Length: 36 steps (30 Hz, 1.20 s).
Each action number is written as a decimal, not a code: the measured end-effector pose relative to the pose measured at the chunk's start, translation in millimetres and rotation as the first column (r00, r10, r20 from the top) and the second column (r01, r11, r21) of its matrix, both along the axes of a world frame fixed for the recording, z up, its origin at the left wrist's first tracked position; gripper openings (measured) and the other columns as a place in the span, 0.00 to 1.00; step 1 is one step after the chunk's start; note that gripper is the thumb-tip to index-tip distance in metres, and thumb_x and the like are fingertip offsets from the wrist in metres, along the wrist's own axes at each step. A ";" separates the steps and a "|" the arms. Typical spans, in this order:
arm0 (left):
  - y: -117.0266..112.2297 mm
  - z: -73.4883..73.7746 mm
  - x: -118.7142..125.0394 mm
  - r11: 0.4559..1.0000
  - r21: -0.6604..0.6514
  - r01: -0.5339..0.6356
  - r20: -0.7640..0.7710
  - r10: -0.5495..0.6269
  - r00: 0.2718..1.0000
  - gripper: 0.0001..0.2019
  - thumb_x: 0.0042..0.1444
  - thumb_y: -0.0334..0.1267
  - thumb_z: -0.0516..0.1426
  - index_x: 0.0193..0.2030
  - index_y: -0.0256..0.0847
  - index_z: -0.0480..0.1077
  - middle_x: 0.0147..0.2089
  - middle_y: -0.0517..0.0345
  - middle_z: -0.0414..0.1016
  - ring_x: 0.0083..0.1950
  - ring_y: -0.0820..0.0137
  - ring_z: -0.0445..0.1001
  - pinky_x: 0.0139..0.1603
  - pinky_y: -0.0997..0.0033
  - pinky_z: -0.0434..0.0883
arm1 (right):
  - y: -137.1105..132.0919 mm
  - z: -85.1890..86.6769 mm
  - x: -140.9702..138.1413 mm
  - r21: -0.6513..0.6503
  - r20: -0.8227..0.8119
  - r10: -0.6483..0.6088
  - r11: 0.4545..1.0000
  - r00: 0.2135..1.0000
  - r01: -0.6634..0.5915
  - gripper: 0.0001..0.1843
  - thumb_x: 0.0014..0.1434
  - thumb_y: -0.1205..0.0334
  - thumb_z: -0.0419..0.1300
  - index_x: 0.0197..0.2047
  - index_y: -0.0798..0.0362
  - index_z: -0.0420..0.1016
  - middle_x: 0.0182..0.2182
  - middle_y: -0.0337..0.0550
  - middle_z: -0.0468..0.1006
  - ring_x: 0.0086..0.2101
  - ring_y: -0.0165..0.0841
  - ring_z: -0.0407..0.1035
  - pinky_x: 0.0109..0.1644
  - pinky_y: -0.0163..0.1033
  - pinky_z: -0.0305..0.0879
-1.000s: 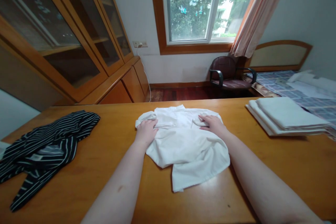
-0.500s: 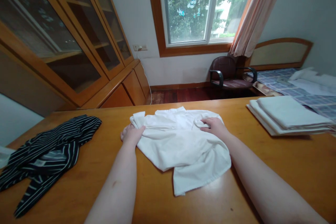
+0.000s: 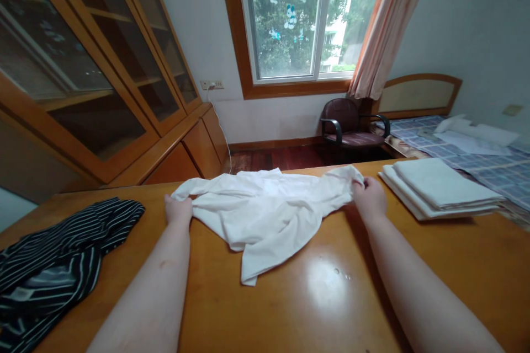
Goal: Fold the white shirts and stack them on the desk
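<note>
A white shirt (image 3: pixel 265 207) lies crumpled on the wooden table (image 3: pixel 331 309), its sleeves drawn out to both sides. My left hand (image 3: pixel 179 210) is closed on the left sleeve, close to its end; the fingertips are partly hidden. At the opposite side my right hand (image 3: pixel 370 198) pinches the end of the right sleeve, which is lifted slightly off the tabletop. One lower part of the shirt hangs toward me in a loose flap on the wood.
A black-and-white striped garment (image 3: pixel 62 259) lies crumpled at the left. Folded white cloth (image 3: pixel 443 187) is stacked at the right. Beyond the table stand a dark red armchair (image 3: pixel 351 124), a bed with a plaid sheet (image 3: pixel 418 128), and a glass-fronted cabinet (image 3: pixel 124 149).
My hands have moved apart, stretching the sleeves outward. The right hand went from the shirt's right part to the sleeve end. The camera view has shifted slightly.
</note>
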<state>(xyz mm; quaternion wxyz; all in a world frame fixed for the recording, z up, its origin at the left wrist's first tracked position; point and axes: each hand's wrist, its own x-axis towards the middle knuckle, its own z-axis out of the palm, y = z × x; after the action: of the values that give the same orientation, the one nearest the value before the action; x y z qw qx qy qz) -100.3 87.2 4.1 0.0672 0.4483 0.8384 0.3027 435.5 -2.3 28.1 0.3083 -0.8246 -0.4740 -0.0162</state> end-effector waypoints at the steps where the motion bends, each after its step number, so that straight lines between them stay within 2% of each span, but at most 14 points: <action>1: -2.5 1.5 -0.5 0.999 0.006 -0.045 0.002 0.045 0.999 0.40 0.50 0.42 0.54 0.66 0.23 0.43 0.58 0.24 0.63 0.56 0.44 0.67 0.48 0.50 0.68 | -1.3 3.6 9.0 -0.017 0.049 -0.079 0.997 0.996 0.080 0.20 0.56 0.55 0.53 0.45 0.59 0.73 0.43 0.61 0.73 0.44 0.48 0.66 0.46 0.48 0.60; 3: -7.7 6.3 0.9 0.999 -0.011 -0.053 -0.011 0.053 0.999 0.41 0.49 0.41 0.55 0.67 0.27 0.44 0.60 0.29 0.63 0.57 0.46 0.67 0.50 0.53 0.68 | -2.8 7.3 19.1 -0.001 0.147 -0.128 0.992 0.981 0.130 0.23 0.52 0.59 0.56 0.50 0.62 0.70 0.51 0.66 0.67 0.50 0.53 0.61 0.51 0.53 0.56; 6: -9.9 13.6 3.6 0.981 -0.111 0.162 -0.027 -0.166 0.986 0.32 0.44 0.40 0.58 0.59 0.37 0.61 0.53 0.41 0.72 0.52 0.50 0.72 0.47 0.59 0.70 | -0.4 6.0 12.5 0.060 0.248 0.072 0.994 0.966 -0.090 0.26 0.52 0.62 0.56 0.55 0.61 0.65 0.58 0.62 0.61 0.56 0.51 0.55 0.58 0.52 0.52; 9: -1.0 16.3 2.1 0.887 -0.281 0.367 0.025 -0.375 0.927 0.22 0.41 0.40 0.59 0.46 0.42 0.72 0.46 0.47 0.76 0.50 0.52 0.73 0.46 0.62 0.70 | 7.4 2.6 -8.1 -0.033 0.233 0.372 0.926 0.898 -0.375 0.23 0.56 0.57 0.53 0.54 0.56 0.66 0.51 0.55 0.71 0.50 0.44 0.64 0.54 0.46 0.58; 11: 9.3 15.2 -0.4 0.843 -0.376 0.383 -0.009 -0.417 0.909 0.22 0.39 0.40 0.60 0.45 0.42 0.73 0.49 0.44 0.75 0.54 0.49 0.70 0.50 0.57 0.68 | 13.0 2.0 -20.4 -0.184 0.153 0.455 0.885 0.878 -0.427 0.20 0.57 0.52 0.52 0.50 0.53 0.69 0.43 0.50 0.76 0.43 0.42 0.69 0.48 0.44 0.62; 14: 22.6 11.4 -3.5 0.859 -0.424 0.286 -0.149 -0.378 0.914 0.33 0.38 0.39 0.60 0.56 0.37 0.66 0.63 0.36 0.60 0.65 0.41 0.55 0.58 0.44 0.57 | 18.7 5.0 -30.7 -0.369 0.116 0.394 0.870 0.912 -0.329 0.25 0.56 0.43 0.53 0.47 0.53 0.71 0.40 0.53 0.77 0.40 0.45 0.71 0.43 0.46 0.63; 17: 24.7 9.7 -2.4 0.877 -0.385 0.288 -0.167 -0.373 0.913 0.44 0.42 0.40 0.59 0.66 0.32 0.49 0.70 0.31 0.42 0.68 0.41 0.47 0.61 0.42 0.51 | 21.0 10.5 -34.3 -0.300 0.247 0.257 0.937 0.934 -0.179 0.30 0.57 0.43 0.52 0.53 0.59 0.67 0.46 0.64 0.73 0.47 0.52 0.67 0.48 0.52 0.59; 19: 18.9 12.0 2.8 0.889 -0.313 0.335 -0.221 -0.411 0.884 0.46 0.45 0.41 0.58 0.69 0.33 0.40 0.71 0.33 0.36 0.69 0.46 0.46 0.64 0.44 0.48 | 22.8 12.2 -36.5 -0.208 0.308 0.285 0.951 0.908 -0.228 0.28 0.59 0.48 0.52 0.56 0.59 0.65 0.49 0.63 0.71 0.50 0.50 0.64 0.52 0.51 0.56; 21: 10.6 17.2 12.0 0.891 -0.225 0.394 -0.334 -0.450 0.828 0.46 0.47 0.43 0.57 0.70 0.38 0.39 0.72 0.39 0.34 0.70 0.50 0.44 0.66 0.47 0.43 | 26.4 10.4 -39.8 -0.212 0.310 0.435 0.898 0.846 -0.385 0.29 0.58 0.50 0.54 0.59 0.57 0.63 0.55 0.58 0.68 0.54 0.47 0.62 0.56 0.48 0.54; 25: -0.5 28.8 36.8 0.758 -0.252 0.601 -0.407 -0.647 0.645 0.40 0.49 0.48 0.56 0.68 0.45 0.47 0.71 0.49 0.43 0.69 0.55 0.49 0.67 0.55 0.46 | 38.6 -0.4 -47.8 -0.399 0.158 0.678 0.709 0.718 -0.582 0.37 0.52 0.47 0.59 0.62 0.53 0.61 0.60 0.56 0.62 0.55 0.47 0.60 0.56 0.46 0.55; 27: -2.2 31.7 48.1 0.687 -0.318 0.653 -0.350 -0.725 0.593 0.38 0.49 0.48 0.57 0.67 0.46 0.51 0.67 0.51 0.56 0.65 0.57 0.56 0.64 0.59 0.53 | 44.1 -4.1 -50.7 -0.434 0.106 0.696 0.675 0.711 -0.596 0.29 0.53 0.48 0.59 0.57 0.50 0.67 0.55 0.53 0.68 0.51 0.45 0.65 0.52 0.45 0.58; 30: -5.1 32.1 60.2 0.691 -0.346 0.635 -0.278 -0.722 0.633 0.30 0.49 0.44 0.57 0.62 0.48 0.61 0.58 0.52 0.69 0.58 0.58 0.66 0.58 0.63 0.61 | 48.6 -4.5 -52.8 -0.402 0.040 0.657 0.700 0.753 -0.590 0.17 0.55 0.52 0.57 0.45 0.49 0.74 0.42 0.47 0.76 0.42 0.39 0.70 0.43 0.40 0.61; 33: -10.4 31.9 62.2 0.689 -0.324 0.649 -0.206 -0.720 0.662 0.18 0.51 0.42 0.55 0.51 0.48 0.70 0.52 0.54 0.73 0.52 0.60 0.71 0.53 0.66 0.64 | 50.4 -1.8 -49.4 -0.386 -0.022 0.631 0.710 0.775 -0.589 0.12 0.55 0.52 0.56 0.39 0.49 0.75 0.34 0.43 0.78 0.35 0.36 0.70 0.35 0.36 0.59; 36: -14.2 32.4 49.4 0.815 -0.199 0.544 -0.186 -0.577 0.796 0.17 0.54 0.44 0.53 0.49 0.44 0.70 0.49 0.51 0.75 0.49 0.60 0.72 0.48 0.66 0.67 | 53.6 0.7 -33.8 -0.322 0.007 0.515 0.812 0.857 -0.486 0.13 0.57 0.53 0.53 0.37 0.50 0.75 0.32 0.44 0.78 0.32 0.37 0.70 0.32 0.37 0.58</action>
<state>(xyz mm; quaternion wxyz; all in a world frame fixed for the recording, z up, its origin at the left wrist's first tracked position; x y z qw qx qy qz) -51.0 73.0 36.5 0.0834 0.7038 0.6881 0.1555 401.7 51.3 28.8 0.1462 -0.7067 -0.6848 0.1011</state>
